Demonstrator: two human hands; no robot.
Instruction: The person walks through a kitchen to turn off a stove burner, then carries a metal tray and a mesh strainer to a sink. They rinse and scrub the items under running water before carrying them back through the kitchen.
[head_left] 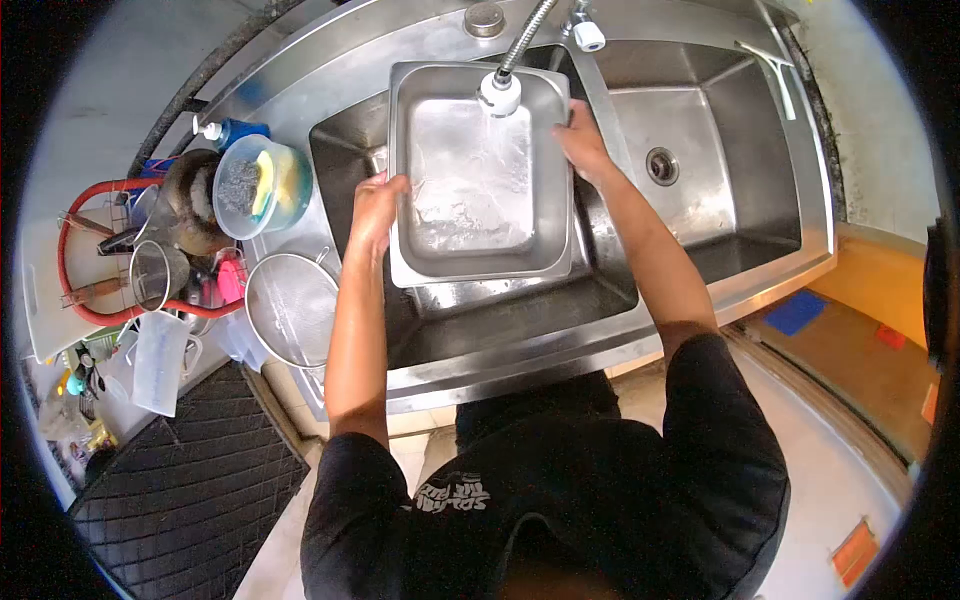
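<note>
A rectangular stainless steel pan is held over the left sink basin, with a thin layer of water on its bottom. My left hand grips the pan's left rim, thumb over the edge. On the opposite side my right hand grips the right rim near its upper part. Water runs into the pan from the white spray head of a flexible metal faucet hose. The undersides of the fingers are hidden by the pan.
The right sink basin has a drain. A round strainer, a clear tub with sponges and scouring pad, a blue pump bottle, a clear pitcher and a red-rimmed rack crowd the left. A white squeegee-like tool lies at the right.
</note>
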